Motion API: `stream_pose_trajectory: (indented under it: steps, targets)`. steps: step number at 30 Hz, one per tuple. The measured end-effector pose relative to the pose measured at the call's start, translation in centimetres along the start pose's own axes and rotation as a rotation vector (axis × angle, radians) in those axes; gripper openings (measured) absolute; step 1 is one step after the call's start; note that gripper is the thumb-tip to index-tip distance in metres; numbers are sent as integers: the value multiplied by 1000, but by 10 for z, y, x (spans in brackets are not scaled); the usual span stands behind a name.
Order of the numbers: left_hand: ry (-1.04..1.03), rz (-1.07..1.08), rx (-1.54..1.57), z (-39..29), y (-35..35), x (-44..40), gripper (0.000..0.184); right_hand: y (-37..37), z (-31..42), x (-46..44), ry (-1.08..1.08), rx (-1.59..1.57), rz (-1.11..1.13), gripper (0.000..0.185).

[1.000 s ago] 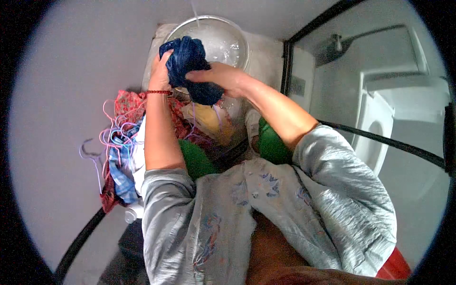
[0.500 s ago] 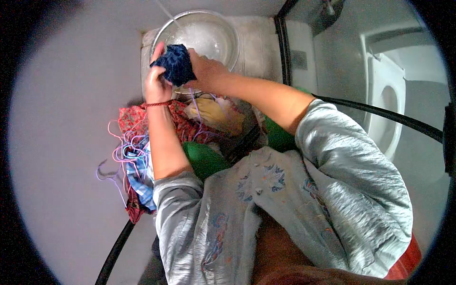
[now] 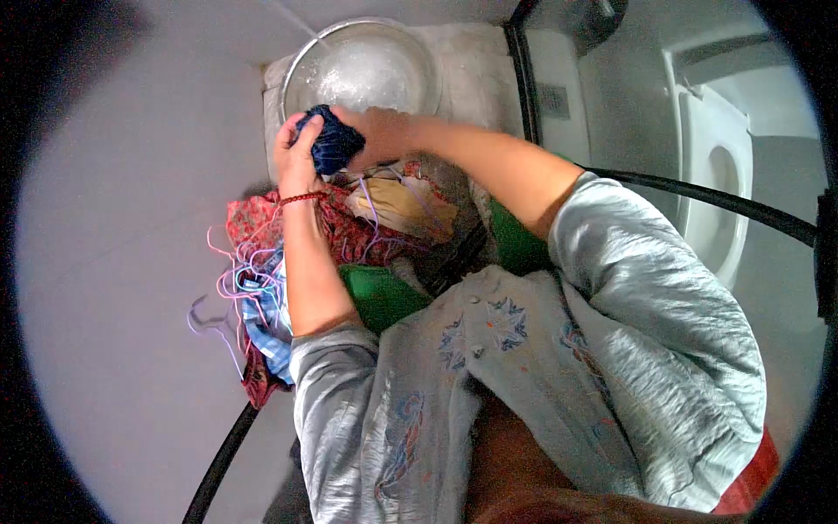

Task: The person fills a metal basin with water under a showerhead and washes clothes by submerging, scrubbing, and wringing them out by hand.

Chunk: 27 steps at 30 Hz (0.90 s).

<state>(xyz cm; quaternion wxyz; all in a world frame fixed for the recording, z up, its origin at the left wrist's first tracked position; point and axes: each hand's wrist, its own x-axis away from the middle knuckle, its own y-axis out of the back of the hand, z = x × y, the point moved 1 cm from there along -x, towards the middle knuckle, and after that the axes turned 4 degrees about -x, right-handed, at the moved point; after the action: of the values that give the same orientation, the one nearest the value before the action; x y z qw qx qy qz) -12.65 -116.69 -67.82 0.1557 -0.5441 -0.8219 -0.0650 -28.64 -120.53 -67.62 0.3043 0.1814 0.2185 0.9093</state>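
Observation:
A bunched dark blue cloth [image 3: 335, 147] is squeezed between my two hands, just in front of a round metal basin [image 3: 429, 54]. My left hand [image 3: 295, 157] is closed on its left side, with the thumb across the front. My right hand [image 3: 371, 135] presses on the cloth's right side; it is blurred and its fingers are partly hidden. A thin stream of water [image 3: 301, 22] falls into the basin, which holds rippling water.
Below my hands lie a red patterned garment [image 3: 253, 218], a yellowish cloth [image 3: 397, 205] and a blue checked garment [image 3: 266, 327]. Several plastic hangers [image 3: 218, 327] tangle at the left. A white toilet [image 3: 742, 157] stands at the right, beyond a black frame [image 3: 524, 83].
Both hands have drawn the blue cloth down and slightly right, away from the basin. The cloth is bunched more tightly.

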Motion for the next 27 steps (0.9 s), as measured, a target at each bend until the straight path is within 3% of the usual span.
stream_pose_trajectory:
  steps: [1, 2, 4, 5, 7, 8, 10, 11, 13, 14, 16, 17, 19, 20, 23, 24, 26, 27]
  targets:
    - [-35, -48, 46, -13, -3, 7, 28, 10, 7, -3, 173, -440, 104, 72]
    - [-124, -59, 49, -27, -5, 15, 27, 20, 9, -3, -214, -810, 21, 67]
    - [-344, -71, -12, -37, 0, 17, 25, 31, -20, -18, -124, -1140, -253, 58]
    - [-416, -93, -31, -40, -2, 20, 25, 29, -28, -18, -119, -1138, -237, 58]
    - [-551, -80, -84, -38, -3, 19, 26, 30, -19, -9, -506, -1273, -232, 49]
    - [-501, -37, -83, -35, -5, 17, 28, 29, -17, -8, -640, -1313, -233, 47]
    - [-246, 54, 214, -25, -11, 15, 30, 24, -21, -13, -426, -1420, -232, 43]
    - [-240, 56, 214, -20, -16, 16, 30, 21, -25, -16, -431, -1422, -236, 43]
    - [-57, 135, 352, -23, -32, 21, 31, 26, -27, -21, -250, -1086, -693, 34]
    - [-54, 134, 353, -16, -32, 16, 31, 25, -29, -22, -253, -1086, -692, 34]
    - [106, 208, 482, -2, -33, 3, 33, 36, -16, -19, -148, -470, -907, 23]
    - [151, 282, 533, 2, -34, 1, 39, 38, -9, -15, -152, -477, -908, 23]
    - [200, 330, 564, 0, -32, -3, 46, 46, 28, -1, 194, 100, -1034, 19]
    - [243, 380, 603, -1, -33, -4, 53, 46, 41, 2, 236, 109, -1020, 19]
    - [275, 479, 696, -22, -37, 8, 44, 37, 66, 8, 314, 143, -946, 15]
    - [270, 547, 733, -21, -32, 2, 42, 32, 67, 5, 293, 264, -796, 14]
    - [171, 555, 491, 4, -1, -17, 38, 31, 77, 14, 459, 268, -826, 16]
    - [-62, 493, -107, 4, 1, -28, 37, 29, 79, 16, 445, 266, -836, 16]
